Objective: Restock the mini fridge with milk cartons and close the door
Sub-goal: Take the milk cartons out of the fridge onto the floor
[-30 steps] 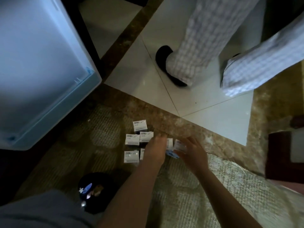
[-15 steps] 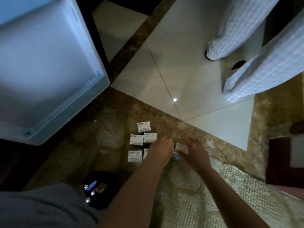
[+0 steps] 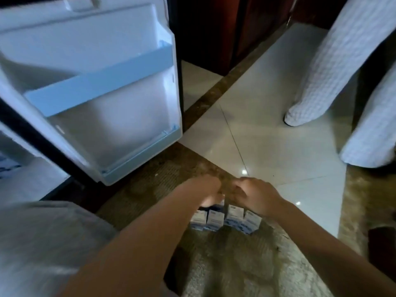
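Note:
Several small white-and-blue milk cartons (image 3: 234, 215) stand pressed together in a row over the woven rug, their upper ends hidden under my hands. My left hand (image 3: 206, 189) grips the left cartons (image 3: 199, 219) from above. My right hand (image 3: 255, 196) grips the right cartons (image 3: 250, 222) the same way. I cannot tell whether the cartons touch the rug. The mini fridge door (image 3: 120, 116) hangs wide open at the upper left, its white inner face and pale blue shelf rail (image 3: 98, 82) turned toward me. A sliver of the fridge interior (image 3: 12, 166) shows at the far left.
Another person's legs in white checked trousers (image 3: 325, 67) stand on the glossy tile floor (image 3: 267, 146) at the right. My grey-clad knee (image 3: 42, 243) fills the lower left. Dark wooden furniture (image 3: 225, 28) rises behind the door. The rug (image 3: 235, 264) covers the foreground.
My view has tilted up, bringing the door's inner shelf into sight. My hands have closed together over the cartons, which are now bunched in one row instead of spread on the rug.

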{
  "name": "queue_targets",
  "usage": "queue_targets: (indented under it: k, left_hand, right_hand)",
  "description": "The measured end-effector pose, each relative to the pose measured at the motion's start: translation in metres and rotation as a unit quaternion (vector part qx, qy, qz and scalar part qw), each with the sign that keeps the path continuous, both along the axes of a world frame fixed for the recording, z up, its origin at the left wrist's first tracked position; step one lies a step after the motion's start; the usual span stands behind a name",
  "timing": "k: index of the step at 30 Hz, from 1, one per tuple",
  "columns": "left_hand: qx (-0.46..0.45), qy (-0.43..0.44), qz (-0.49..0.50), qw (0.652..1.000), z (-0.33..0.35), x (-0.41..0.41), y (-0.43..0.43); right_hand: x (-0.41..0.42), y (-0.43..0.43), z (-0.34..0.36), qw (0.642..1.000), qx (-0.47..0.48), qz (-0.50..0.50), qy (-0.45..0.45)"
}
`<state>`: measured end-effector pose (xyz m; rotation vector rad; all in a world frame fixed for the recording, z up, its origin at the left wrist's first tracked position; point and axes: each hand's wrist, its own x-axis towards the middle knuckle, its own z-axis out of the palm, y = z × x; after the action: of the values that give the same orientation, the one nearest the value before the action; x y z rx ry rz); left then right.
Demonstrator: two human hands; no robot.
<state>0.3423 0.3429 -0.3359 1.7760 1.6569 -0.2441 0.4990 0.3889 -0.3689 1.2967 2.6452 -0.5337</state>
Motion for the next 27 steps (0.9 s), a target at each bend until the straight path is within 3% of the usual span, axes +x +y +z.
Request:
queue_targets:
  k: [11,17,27]
  left_hand:
    - [0.05,0.114,0.079,0.989,0.113,-0.132,-0.08]
    - [0.115,0.127,0.167,0.971,0.155,-0.208,-0.141]
    - [0.112,0.131,0.303,0.937,0.148,-0.318,-0.238]
  right_hand:
    - [-0.13,-0.016,0.109,0.979,0.048,0.198,0.027]
    - [-0.225,-0.048,0.157,0.952,0.103,0.287,0.03]
    - [-0.368,-0.125,0.184,0.909,0.085,0.407,0.039]
